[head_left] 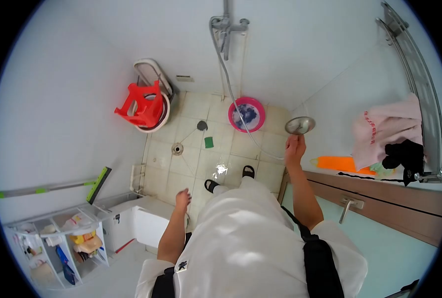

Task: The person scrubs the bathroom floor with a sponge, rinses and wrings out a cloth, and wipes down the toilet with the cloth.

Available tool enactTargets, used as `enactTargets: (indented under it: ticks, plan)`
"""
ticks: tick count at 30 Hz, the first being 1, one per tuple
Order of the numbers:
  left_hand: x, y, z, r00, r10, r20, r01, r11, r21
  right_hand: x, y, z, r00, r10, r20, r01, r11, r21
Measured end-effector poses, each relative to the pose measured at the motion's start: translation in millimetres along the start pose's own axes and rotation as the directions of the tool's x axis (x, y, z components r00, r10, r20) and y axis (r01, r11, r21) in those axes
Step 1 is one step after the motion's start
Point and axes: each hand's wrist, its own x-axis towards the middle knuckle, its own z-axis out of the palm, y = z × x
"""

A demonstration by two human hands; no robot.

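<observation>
My right hand [295, 147] is closed at the near edge of a round, shiny metal, dish-like piece [300, 125] by the right wall. Its exact kind does not show. A grey shower hose [227, 74] runs down from the mixer tap [225, 25] and passes out of sight at my right wrist. On the floor beyond stands a pink basin [232, 119] with dark cloth in whitish water, the hose crossing over it. Low on the left, my left hand [183, 197] hangs over the floor, fingers loosely apart and nothing in them.
Against the back wall, a red stool [144, 104] rests upside down on a basin. A green pad [209, 142] lies near a floor drain [177, 149]. Wet tiles shine before my sandals. A squeegee [99, 185] leans left above a shelf. Cloths hang from the right rack [409, 64].
</observation>
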Motion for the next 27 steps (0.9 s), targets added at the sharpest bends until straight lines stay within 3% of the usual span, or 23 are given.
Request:
enactTargets:
  ticks: [3,5,7,10,12,15,21,24,26,27]
  plan:
    - [-46.7,136.8,103.6,0.917,0.308,0.255,-0.271,0.948,-0.167,-3.2,-23.2,2.3,0.994,-0.094,0.056,0.095,0.995,-0.020]
    - [-129.1,238.8,178.7,0.730,0.486,0.481,-0.354,0.870,-0.342,-5.4,-24.0,-0.3,0.987,-0.145,0.067,0.151,0.984,-0.090]
    - [-173.9,309.9,252.5,0.509,0.566,0.649,-0.316,0.824,-0.471,-13.3,-38.8,3.1,0.985,-0.139,0.103,0.150,0.983,-0.102]
    - [-223.9,375.0,343.5,0.357,0.548,0.756,-0.105,0.828,-0.551,-20.7,-65.4,6.2,0.977,-0.144,0.157,0.162,0.981,-0.110]
    - [-239.5,397.4,386.4,0.302,0.533,0.790,-0.024,0.833,-0.553,-15.1,-77.7,3.7,0.976,-0.139,0.168,0.160,0.980,-0.119]
    - [-255.0,414.3,425.9,0.327,0.487,0.810,0.041,0.849,-0.527,-6.4,-87.7,-5.3,0.985,-0.120,0.124,0.137,0.980,-0.145]
    - [-255.1,414.8,477.7,0.231,0.409,0.883,0.054,0.901,-0.431,12.9,-81.7,-14.8,0.990,-0.135,-0.035,0.121,0.956,-0.268]
    - [-243.4,400.8,480.3,0.222,0.350,0.910,0.018,0.932,-0.363,29.4,-93.7,-10.5,0.993,-0.032,-0.111,0.007,0.976,-0.217]
    - [-242.1,372.4,457.6,0.281,0.280,0.918,-0.127,0.959,-0.254,47.4,-90.5,0.9,0.976,0.028,-0.218,-0.067,0.982,-0.174]
    - [-232.1,359.7,446.1,0.189,0.210,0.959,-0.113,0.975,-0.191,57.2,-90.4,5.2,0.962,0.057,-0.266,-0.100,0.984,-0.150]
